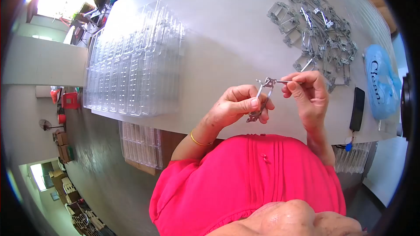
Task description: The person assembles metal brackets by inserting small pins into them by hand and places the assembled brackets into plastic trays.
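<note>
Between my hands, above the near part of the white table, is a small metal bracket assembly (265, 97). My left hand (243, 103) is closed on it, thumb and fingers pinching its bars. My right hand (309, 94) pinches a thin metal rod (284, 81) between thumb and fingertips, and the rod's far end meets the top of the assembly. Whether the rod is part of the assembly I cannot tell. Beyond my right hand lies a tangled heap of similar metal brackets (321, 30).
Stacked clear plastic trays (131, 67) stand on the table (218, 30) at the left. A blue bag (379, 81) and a black phone (357, 109) lie at the right, near clear plastic sheets (365, 8). More trays (141, 145) sit below the table's edge.
</note>
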Tool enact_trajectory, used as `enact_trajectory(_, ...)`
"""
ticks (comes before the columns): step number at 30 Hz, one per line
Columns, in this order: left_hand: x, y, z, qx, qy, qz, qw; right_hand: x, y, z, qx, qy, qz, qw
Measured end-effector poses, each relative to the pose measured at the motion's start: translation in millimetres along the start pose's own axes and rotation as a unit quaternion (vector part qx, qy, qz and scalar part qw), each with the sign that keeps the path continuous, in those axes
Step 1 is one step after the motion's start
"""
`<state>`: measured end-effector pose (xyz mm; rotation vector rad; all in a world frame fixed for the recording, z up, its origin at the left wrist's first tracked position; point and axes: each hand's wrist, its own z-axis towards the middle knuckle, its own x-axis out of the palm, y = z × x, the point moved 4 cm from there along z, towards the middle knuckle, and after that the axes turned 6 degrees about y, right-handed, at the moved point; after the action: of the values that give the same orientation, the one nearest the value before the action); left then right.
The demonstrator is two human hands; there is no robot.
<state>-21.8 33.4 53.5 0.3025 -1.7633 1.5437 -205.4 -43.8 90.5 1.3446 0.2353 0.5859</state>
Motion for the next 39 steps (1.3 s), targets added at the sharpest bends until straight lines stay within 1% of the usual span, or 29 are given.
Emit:
enact_trajectory(2, 0.9, -0.6, 1.8, 0.0, -0.008, 0.001, 1.0, 6.5, 0.4, -1.7, -0.044, 0.022, -0.037, 0.998)
enact_trajectory(4, -0.5, 0.4, 2.5, 0.016, -0.006, -0.019, 1.0, 8.1, -2.8, -1.5, -0.056, 0.018, -0.059, 0.997)
enact_trajectory(6, -0.8, 0.2, 2.4, 0.017, -0.005, -0.017, 1.0, 10.8, -1.6, -0.5, -0.104, 0.033, -0.164, 0.98)
enact_trajectory(7, -1.0, 0.0, 1.9, 0.019, -0.003, -0.016, 1.0, 11.7, -2.8, 1.0, -0.104, 0.033, -0.164, 0.98)
enact_trajectory(9, -3.0, 1.8, 0.1, 0.008, -0.002, 0.001, 1.0, 15.6, 0.9, 2.8, -0.166, 0.024, -0.223, 0.96)
enact_trajectory(10, -3.3, 3.1, 0.1, -0.003, 0.001, 0.018, 1.0, 16.8, 1.7, 4.2, -0.166, 0.023, -0.223, 0.96)
enact_trajectory(11, -2.5, 3.9, 0.6, -0.004, 0.002, 0.018, 1.0, 20.1, 5.0, 4.6, -0.19, 0.036, -0.272, 0.943)
enact_trajectory(12, -1.5, 5.4, 0.8, -0.012, -0.005, 0.045, 0.999, 22.6, 7.4, 3.9, -0.213, 0.048, -0.32, 0.922)
enact_trajectory(14, 1.4, 3.4, 1.5, -0.016, -0.009, 0.075, 0.997, 22.6, 5.1, 3.2, -0.222, 0.046, -0.327, 0.917)
enact_trajectory(16, 3.4, -0.3, 2.6, -0.026, -0.045, 0.11, 0.993, 21.9, 5.9, 2.7, -0.23, 0.043, -0.336, 0.912)
enact_trajectory(17, -1.5, 1.9, 2.6, -0.027, -0.043, 0.11, 0.993, 20.5, 7.0, 1.3, -0.232, 0.044, -0.316, 0.919)
enact_trajectory(19, -10.9, 3.1, 3.1, 0.015, -0.009, 0.096, 0.995, 18.9, 7.5, -4.4, -0.23, 0.044, -0.298, 0.925)
enact_trajectory(20, -12.6, 5.6, 4.6, 0.015, -0.009, 0.095, 0.995, 15.9, 3.2, -6.1, -0.196, 0.021, -0.246, 0.949)
enact_trajectory(21, -12.3, 2.3, 6.9, 0.07, -0.027, 0.085, 0.994, 13.2, -0.6, -6.8, -0.162, -0.002, -0.192, 0.968)
enact_trajectory(22, -13.4, -2.2, 7.2, 0.125, -0.047, 0.075, 0.988, 13.0, 2.8, -6.7, -0.162, 0.0, -0.191, 0.968)
enact_trajectory(23, -21.8, -1.4, 6.1, 0.129, -0.023, 0.061, 0.989, 10.9, -0.9, -3.5, -0.044, 0.016, -0.114, 0.992)
enact_trajectory(24, -20.7, -3.1, 6.9, 0.13, -0.026, 0.062, 0.989, 10.1, -8.2, -3.4, 0.076, 0.033, -0.034, 0.996)
enact_trajectory(25, -18.2, -6.8, 7.6, 0.157, -0.043, 0.053, 0.985, 8.6, -17.8, -3.9, 0.147, 0.057, -0.006, 0.988)
enact_trajectory(26, -17.6, -10.5, 7.8, 0.184, -0.059, 0.045, 0.98, 7.2, -21.3, -3.9, 0.147, 0.058, -0.004, 0.987)
enact_trajectory(28, -16.9, -13.9, 7.9, 0.183, -0.052, 0.044, 0.981, 12.6, -34.6, -8.6, 0.253, 0.126, 0.087, 0.955)
enact_trajectory(29, -14.3, -15.0, 8.8, 0.177, -0.049, 0.038, 0.982, 14.1, -35.9, -8.1, 0.253, 0.125, 0.087, 0.955)
enact_trajectory(31, -14.1, -11.3, 9.8, 0.168, -0.045, 0.03, 0.984, 19.2, -37.2, -7.1, 0.259, 0.098, 0.132, 0.952)
enact_trajectory(35, -16.7, -4.1, 11.7, 0.178, -0.023, 0.05, 0.982, 19.6, -43.1, -5.7, 0.253, 0.077, 0.115, 0.958)
enact_trajectory(37, -13.9, -3.6, 11.8, 0.186, -0.017, 0.057, 0.981, 14.0, -47.0, -2.3, 0.214, 0.049, 0.138, 0.966)
enact_trajectory(38, -13.0, -3.5, 11.7, 0.192, -0.027, 0.066, 0.979, 11.7, -49.1, -1.2, 0.215, 0.048, 0.138, 0.966)
enact_trajectory(39, -12.0, -3.6, 11.7, 0.197, -0.036, 0.074, 0.977, 8.0, -48.8, 1.0, 0.185, 0.037, 0.138, 0.972)
